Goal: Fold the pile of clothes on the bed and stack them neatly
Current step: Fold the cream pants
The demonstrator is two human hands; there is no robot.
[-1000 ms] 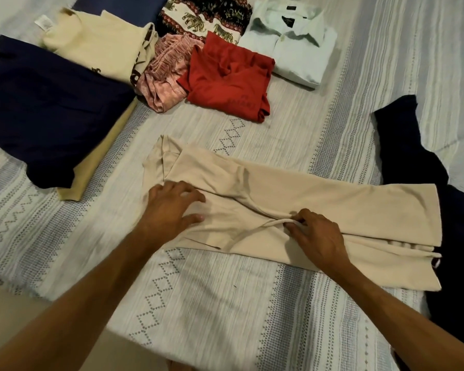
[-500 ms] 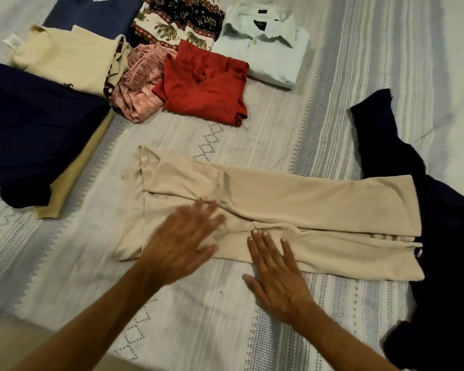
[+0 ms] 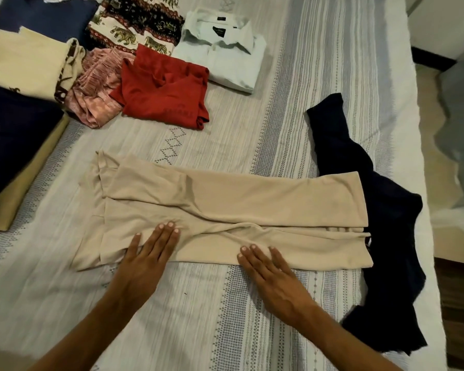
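While both hands lie flat w/ fingers straight, the beige trousers [image 3: 225,210] stretch across the centre of the frame on the striped bedspread [image 3: 292,116], folded lengthwise, waist end at left, leg hems at right. The left hand [image 3: 148,261] sits lower centre-left, fingertips pressing on the near edge of the trousers, palm partly on fabric & partly on the bedspread. The right hand [image 3: 271,274] is lower centre-right, fingers spread a bit, tips resting on the trousers' near edge, palm on the bedspread. Neither hand grips anything.

At right, a dark navy garment [image 3: 386,223] lies unfolded & crumpled; the trouser hems overlap it. Upper part of frame holds folded items: a red top [image 3: 164,92] at upper centre-left, touching a pink garment [image 3: 97,89] on its left; behind them an elephant-print cloth [image 3: 134,25]; a pale collared shirt [image 3: 225,54] at upper centre, just right of the red top. Upper left corner: a blue garment [image 3: 46,17], w/ a cream garment [image 3: 24,60] in front of it. Left edge: a large dark navy piece [image 3: 14,145] lying over a tan piece [image 3: 27,188]. Far right edge shows floor [image 3: 445,245] beyond the bed, blurred.
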